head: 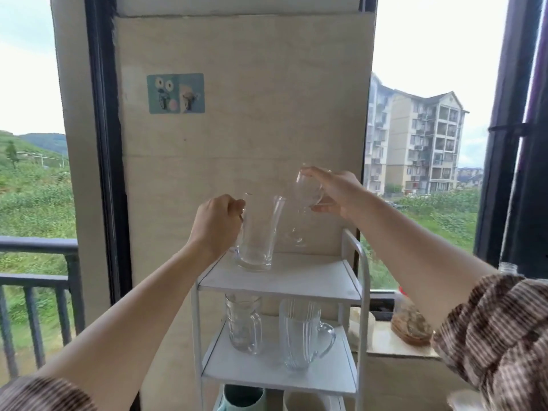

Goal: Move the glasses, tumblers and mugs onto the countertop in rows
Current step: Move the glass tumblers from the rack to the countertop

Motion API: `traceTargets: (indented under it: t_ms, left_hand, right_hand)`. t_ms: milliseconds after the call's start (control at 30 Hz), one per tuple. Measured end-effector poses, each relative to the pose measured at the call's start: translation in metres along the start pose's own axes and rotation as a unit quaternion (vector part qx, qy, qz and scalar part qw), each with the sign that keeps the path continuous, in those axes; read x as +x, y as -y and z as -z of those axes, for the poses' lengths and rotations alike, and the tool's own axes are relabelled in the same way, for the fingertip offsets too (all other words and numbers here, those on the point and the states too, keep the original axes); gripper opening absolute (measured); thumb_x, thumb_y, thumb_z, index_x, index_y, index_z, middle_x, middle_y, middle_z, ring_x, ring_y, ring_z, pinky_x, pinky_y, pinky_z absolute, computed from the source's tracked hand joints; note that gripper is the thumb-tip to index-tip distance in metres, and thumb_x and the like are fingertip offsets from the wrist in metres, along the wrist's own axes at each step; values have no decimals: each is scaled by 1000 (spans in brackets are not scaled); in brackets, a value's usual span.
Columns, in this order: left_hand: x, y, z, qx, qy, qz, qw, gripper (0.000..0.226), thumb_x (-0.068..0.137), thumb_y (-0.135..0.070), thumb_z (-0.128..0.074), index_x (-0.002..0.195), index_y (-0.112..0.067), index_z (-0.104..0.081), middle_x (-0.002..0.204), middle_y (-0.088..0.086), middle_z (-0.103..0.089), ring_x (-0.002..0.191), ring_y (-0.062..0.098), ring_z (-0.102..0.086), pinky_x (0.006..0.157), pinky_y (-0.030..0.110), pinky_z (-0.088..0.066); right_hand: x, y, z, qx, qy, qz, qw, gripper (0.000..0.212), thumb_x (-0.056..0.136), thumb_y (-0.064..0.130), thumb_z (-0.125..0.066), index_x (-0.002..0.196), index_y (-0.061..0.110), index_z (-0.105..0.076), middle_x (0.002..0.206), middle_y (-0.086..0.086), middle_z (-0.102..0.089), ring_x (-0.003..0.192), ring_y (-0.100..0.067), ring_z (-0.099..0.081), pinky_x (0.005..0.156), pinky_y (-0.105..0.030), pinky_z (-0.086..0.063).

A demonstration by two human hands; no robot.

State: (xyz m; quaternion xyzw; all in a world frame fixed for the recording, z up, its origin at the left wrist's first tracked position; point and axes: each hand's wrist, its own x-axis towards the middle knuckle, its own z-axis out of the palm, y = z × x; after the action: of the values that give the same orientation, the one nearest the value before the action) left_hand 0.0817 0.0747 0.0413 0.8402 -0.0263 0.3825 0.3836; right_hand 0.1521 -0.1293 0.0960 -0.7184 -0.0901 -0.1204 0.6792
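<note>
A white shelf rack (364, 280) stands against the wall. My left hand (218, 222) grips the handle of a tall clear glass mug (259, 235), whose base is on or just above the top shelf. My right hand (336, 189) holds the bowl of a clear wine glass (307, 192), tilted in the air above the shelf, its stem and foot hanging down. On the middle shelf stand a clear jar mug (243, 326) and a ribbed glass mug (301, 333). Below, a teal cup (243, 397) and a cream cup (302, 401) are partly hidden.
A stone ledge (385, 345) to the right of the rack holds a wrapped bundle in a brown dish (410, 321). A dark railing (38, 277) stands at the left, window frames on both sides. A hook sticker (175, 93) is on the wall.
</note>
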Motion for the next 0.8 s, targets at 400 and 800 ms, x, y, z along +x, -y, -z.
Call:
traceTargets:
  t_ms: [400, 800]
  left_hand:
    - [-50, -139, -49, -171, 180, -28, 968, 32, 98, -20, -45, 70, -14, -59, 66, 2, -60, 66, 17, -56, 63, 26, -47]
    - [-287, -289, -206, -298, 493, 105, 811, 29, 93, -5, -49, 64, -11, -52, 56, 4, -44, 46, 12, -41, 49, 24, -36]
  right_hand:
    - [-108, 40, 205, 18, -70, 58, 996, 53, 68, 49, -79, 110, 20, -66, 114, -9, -62, 98, -28, -66, 76, -38, -59]
    - [-353, -47, 455, -82, -177, -54, 979, 73, 57, 53, -82, 113, 10, -62, 111, -10, -66, 99, -26, -68, 84, -41, -57]
